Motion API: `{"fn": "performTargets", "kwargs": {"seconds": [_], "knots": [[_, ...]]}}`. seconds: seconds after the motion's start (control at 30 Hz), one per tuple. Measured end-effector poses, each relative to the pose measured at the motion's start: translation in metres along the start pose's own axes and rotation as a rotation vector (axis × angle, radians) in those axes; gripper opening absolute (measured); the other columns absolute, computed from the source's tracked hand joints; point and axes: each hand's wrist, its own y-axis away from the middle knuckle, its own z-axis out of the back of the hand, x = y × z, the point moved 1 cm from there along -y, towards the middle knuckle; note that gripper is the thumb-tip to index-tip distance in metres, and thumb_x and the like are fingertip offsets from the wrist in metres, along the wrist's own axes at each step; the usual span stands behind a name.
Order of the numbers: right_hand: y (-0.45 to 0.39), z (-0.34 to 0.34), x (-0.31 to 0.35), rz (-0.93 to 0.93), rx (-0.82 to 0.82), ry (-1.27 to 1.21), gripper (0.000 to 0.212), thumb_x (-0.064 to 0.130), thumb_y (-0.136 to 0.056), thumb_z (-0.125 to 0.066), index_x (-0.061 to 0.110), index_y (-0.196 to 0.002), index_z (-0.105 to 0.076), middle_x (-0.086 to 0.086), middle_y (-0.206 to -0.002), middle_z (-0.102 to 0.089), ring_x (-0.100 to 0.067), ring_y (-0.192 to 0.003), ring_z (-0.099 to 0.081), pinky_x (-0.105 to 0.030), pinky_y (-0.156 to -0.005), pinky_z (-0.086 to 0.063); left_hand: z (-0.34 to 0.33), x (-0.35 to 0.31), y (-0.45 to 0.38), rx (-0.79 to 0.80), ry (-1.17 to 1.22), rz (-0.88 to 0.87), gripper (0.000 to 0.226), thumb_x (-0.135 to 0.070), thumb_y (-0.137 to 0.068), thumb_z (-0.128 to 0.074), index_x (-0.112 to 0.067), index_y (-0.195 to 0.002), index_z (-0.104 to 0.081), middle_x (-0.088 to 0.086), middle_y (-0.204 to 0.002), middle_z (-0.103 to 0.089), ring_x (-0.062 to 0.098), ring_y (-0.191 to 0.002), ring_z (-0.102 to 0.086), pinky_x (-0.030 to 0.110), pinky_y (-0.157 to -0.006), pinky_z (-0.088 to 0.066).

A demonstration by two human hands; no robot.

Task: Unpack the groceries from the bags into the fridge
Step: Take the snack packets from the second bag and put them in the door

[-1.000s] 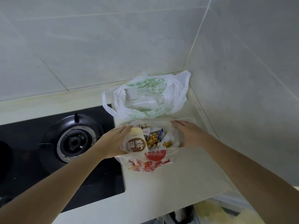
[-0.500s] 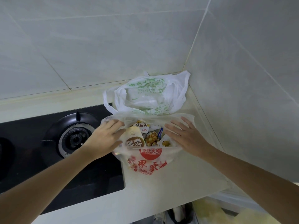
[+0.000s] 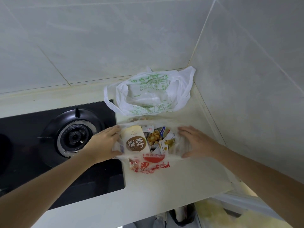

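Two hands: both are seen at the mouth of one bag, with bare forearms entering from the lower corners of the frame.
Left hand [image 3: 105, 143]: the left rim of the red-printed bag [image 3: 148, 167] is gripped; fingers and thumb are curled round the plastic edge. The fingertips are partly hidden behind the film and the pouch.
Right hand [image 3: 196, 142]: the right rim of the same bag is spread; fingers are extended over the far edge and the thumb is set on the near edge. Whether the plastic is pinched or only pressed cannot be told.
Red-printed bag: located between the hands on the countertop [image 3: 181, 181]. The mouth is held open. The film is translucent, so the rim is hard to trace; the red print is creased and not legible in full.
Cream pouch [image 3: 135, 141]: positioned inside the bag, just beside the left hand; a brown round label is shown. The lower edge is covered by the bag rim.
Small snack packets [image 3: 160, 139]: packed between the pouch and the right hand. The packets overlap; a count cannot be made.
Green-printed bag [image 3: 148, 94]: placed beyond both hands, in the wall corner. The contents are blurred by the film.
Gas burner [image 3: 74, 137]: located left of the left hand, on the black hob [image 3: 32, 125], which is cut off at the frame edge.
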Motion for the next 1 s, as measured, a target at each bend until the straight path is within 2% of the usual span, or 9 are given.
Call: {"fn": "performTargets", "kwargs": {"seconds": [0.13,0.23,0.33,0.43,0.5,0.63,0.77,0.93,1.0], "knots": [[-0.005,0.002,0.005,-0.007,0.072,-0.056,0.131,0.075,-0.068,-0.076,0.013,-0.165,-0.015,0.006,-0.170,-0.007,-0.014,-0.157,-0.006,-0.021,-0.124,0.003,0.002,-0.015,-0.003,0.063,0.081,0.025,0.108,-0.067,-0.073,-0.076,-0.014,-0.157,-0.035,-0.002,-0.160,-0.037,0.018,-0.148,-0.038,0.034,-0.114,-0.042],[-0.011,0.008,0.011,-0.066,0.069,-0.237,0.114,0.078,-0.074,-0.055,0.013,-0.163,-0.026,0.002,-0.171,-0.018,-0.018,-0.158,-0.015,-0.042,-0.131,-0.016,0.003,-0.024,-0.006,0.089,0.124,0.039,0.108,-0.071,-0.066,-0.072,-0.011,-0.149,-0.038,-0.001,-0.152,-0.038,0.015,-0.144,-0.037,0.030,-0.110,-0.045],[-0.016,0.020,0.032,-0.176,-0.028,-0.329,0.088,0.063,-0.091,-0.066,0.017,-0.160,-0.035,0.004,-0.166,-0.033,-0.019,-0.153,-0.026,-0.041,-0.126,-0.024,0.000,-0.029,-0.007,0.097,0.141,0.052,0.117,-0.066,-0.065,-0.078,-0.009,-0.154,-0.027,-0.001,-0.152,-0.032,0.017,-0.146,-0.033,0.029,-0.113,-0.042],[-0.017,0.019,0.042,-0.123,0.029,-0.156,0.122,0.088,-0.071,-0.057,0.015,-0.162,-0.024,0.000,-0.169,-0.027,-0.020,-0.158,-0.020,-0.043,-0.131,-0.006,0.002,-0.030,-0.006,0.112,0.155,0.082,0.134,-0.069,-0.065,-0.077,-0.008,-0.162,-0.009,0.001,-0.160,-0.024,0.019,-0.150,-0.028,0.028,-0.117,-0.034],[-0.015,0.008,0.034,-0.093,0.040,-0.031,0.131,0.090,-0.069,-0.062,0.015,-0.165,-0.015,0.000,-0.172,-0.017,-0.018,-0.160,-0.010,-0.043,-0.131,0.005,0.002,-0.031,-0.008,0.122,0.150,0.087,0.141,-0.082,-0.059,-0.064,-0.005,-0.162,-0.006,0.004,-0.162,-0.022,0.020,-0.152,-0.025,0.028,-0.121,-0.029],[-0.013,-0.007,0.017,-0.078,0.085,0.101,0.140,0.084,-0.063,-0.068,0.016,-0.167,-0.002,0.001,-0.174,-0.002,-0.016,-0.161,0.002,-0.044,-0.130,0.010,-0.003,-0.032,-0.013,0.116,0.142,0.099,0.161,-0.109,-0.042,-0.032,-0.004,-0.161,-0.009,0.004,-0.158,-0.021,0.021,-0.150,-0.026,0.030,-0.123,-0.026],[-0.018,-0.015,0.012,-0.061,0.115,0.096,0.150,0.091,-0.058,-0.064,0.015,-0.166,0.008,0.001,-0.174,0.006,-0.017,-0.161,0.008,-0.045,-0.131,0.007,-0.010,-0.034,-0.015,0.118,0.122,0.110,0.170,-0.114,-0.034,-0.012,-0.002,-0.162,-0.011,0.006,-0.158,-0.022,0.023,-0.149,-0.026,0.033,-0.123,-0.028],[-0.024,-0.010,0.012,-0.097,0.101,0.072,0.151,0.089,-0.057,-0.070,0.016,-0.166,0.004,0.002,-0.174,0.003,-0.016,-0.161,0.004,-0.044,-0.131,0.007,-0.025,-0.028,-0.016,0.066,-0.029,0.111,0.149,-0.103,-0.044,-0.051,0.000,-0.151,-0.039,0.009,-0.147,-0.042,0.029,-0.135,-0.045,0.041,-0.107,-0.047],[-0.026,-0.005,0.018,-0.102,0.101,0.053,0.148,0.082,-0.058,-0.078,0.016,-0.166,0.000,0.002,-0.174,-0.001,-0.016,-0.161,0.000,-0.042,-0.130,0.010,-0.021,-0.033,-0.015,0.060,-0.027,0.129,0.145,-0.104,-0.044,-0.050,0.001,-0.143,-0.047,0.011,-0.141,-0.045,0.030,-0.126,-0.050,0.041,-0.099,-0.051]]}}
